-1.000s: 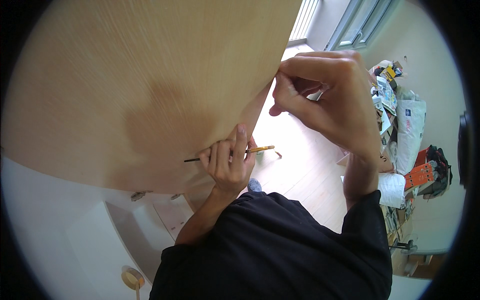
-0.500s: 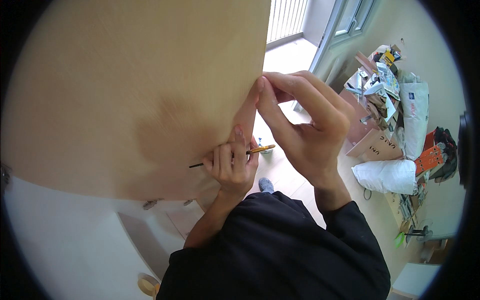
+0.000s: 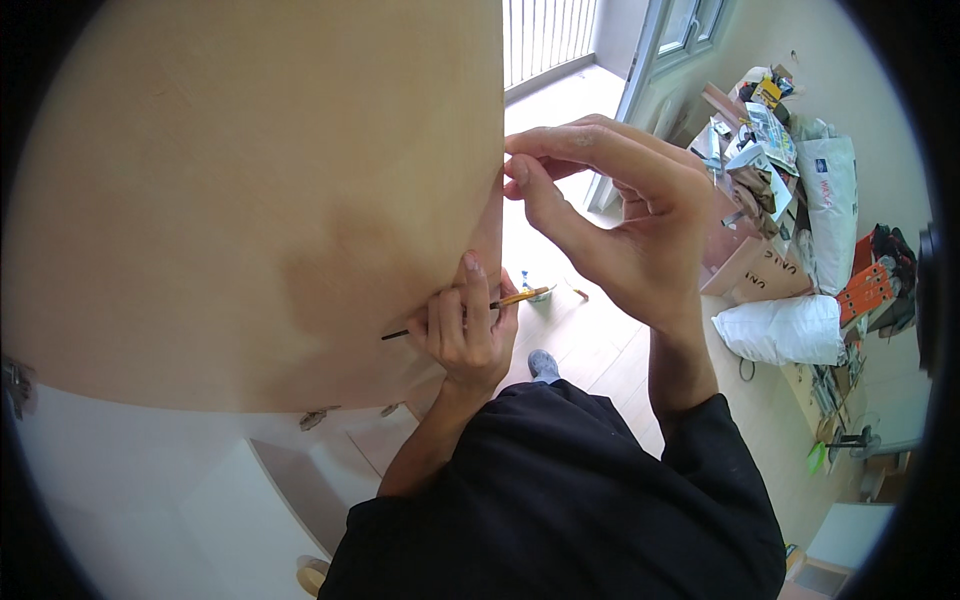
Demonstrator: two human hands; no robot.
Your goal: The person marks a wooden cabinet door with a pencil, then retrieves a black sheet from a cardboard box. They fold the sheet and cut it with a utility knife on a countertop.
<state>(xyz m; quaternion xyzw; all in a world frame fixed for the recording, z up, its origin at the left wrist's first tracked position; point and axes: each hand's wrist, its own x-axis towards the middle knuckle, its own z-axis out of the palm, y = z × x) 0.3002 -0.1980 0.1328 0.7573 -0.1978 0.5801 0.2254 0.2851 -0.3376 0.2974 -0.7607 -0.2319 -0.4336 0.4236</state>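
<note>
While the left hand [image 3: 463, 325] holds a slim brush with a thin black end and a thicker amber-yellow end [image 3: 518, 297], the right hand [image 3: 625, 205] reaches the edge of a broad, pale wood-toned panel [image 3: 240, 160]

Rising from the lower right, the right forearm [image 3: 680, 370] comes out of a loose black sleeve and stands nearly upright; the hand bends left at the wrist, its index fingertip at the panel's long edge. Index and thumb curve close together, though whether anything sits between them cannot be told.

The left forearm slants up and rightward to the panel's lower edge region, where that hand's fingers curl around the brush, one finger pointing up along the surface. The brush lies across them, black end leftward against the panel's face, amber end beyond the edge.

Below the panel are metal hinges [image 3: 316, 417] and a white cabinet [image 3: 150, 470].
</note>
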